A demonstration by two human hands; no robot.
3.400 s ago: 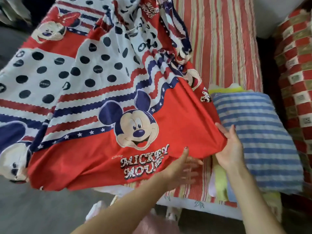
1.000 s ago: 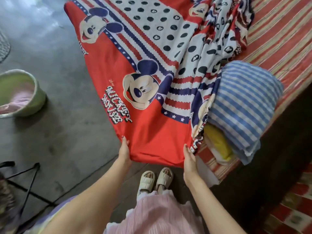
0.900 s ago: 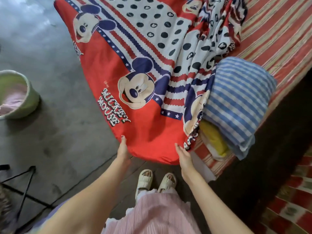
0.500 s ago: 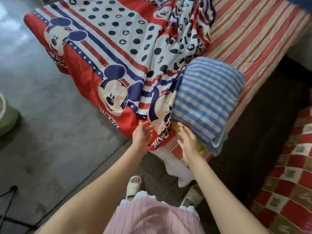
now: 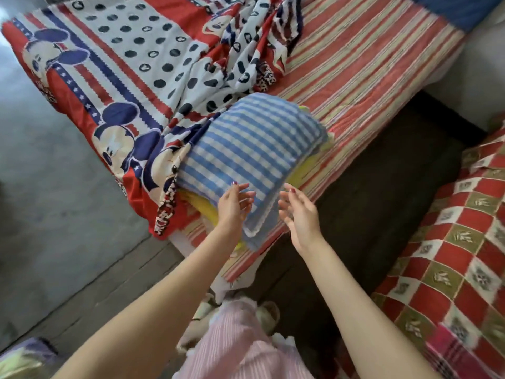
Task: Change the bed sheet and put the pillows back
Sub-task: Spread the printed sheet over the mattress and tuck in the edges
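Note:
A red, white and blue cartoon-mouse bed sheet [image 5: 131, 67] lies spread over the left part of the bed, bunched at the middle. A blue-and-white striped pillow [image 5: 251, 149] rests on a yellow one [image 5: 202, 206] at the bed's near corner, over the red-striped mattress cover [image 5: 355, 64]. My left hand [image 5: 233, 205] is at the striped pillow's near left edge, fingers relaxed. Just off the pillow's near right edge hovers my right hand [image 5: 299, 212], palm open, holding nothing.
A dark gap [image 5: 382, 209] runs between the bed and a red checked cover [image 5: 451, 255] on the right. Grey concrete floor [image 5: 54, 201] lies to the left. My pink striped skirt [image 5: 240, 346] and sandalled feet are below.
Both hands let go of the sheet's red corner, which now hangs over the bed edge, and moved right to the striped pillow. The view swung right.

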